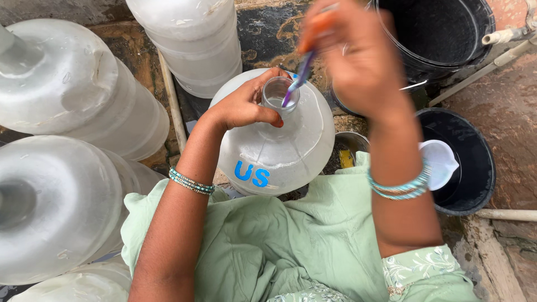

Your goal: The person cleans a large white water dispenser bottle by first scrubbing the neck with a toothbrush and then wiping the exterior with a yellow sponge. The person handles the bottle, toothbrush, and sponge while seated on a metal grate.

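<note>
Two bare hands work over a large translucent water jug that stands upright on the ground, just in front of the person's lap in pale green cloth. The jug carries blue lettering on its shoulder. The left hand wraps around the jug's open neck, fingers curled close against the rim and thumb pressed on its near side. The right hand, raised above and blurred, has its fingers closed around a thin brush handle, orange at the top and purple lower down, whose lower end dips into the neck. Both wrists wear turquoise bangles.

To the left, several more translucent jugs lie and stand close together, one touching the next. Another jug stands behind the one being held. To the right sits a black bucket with a white scoop inside it, and a second black bucket stands further back. A small metal bowl rests beside the held jug, partly hidden by it.
</note>
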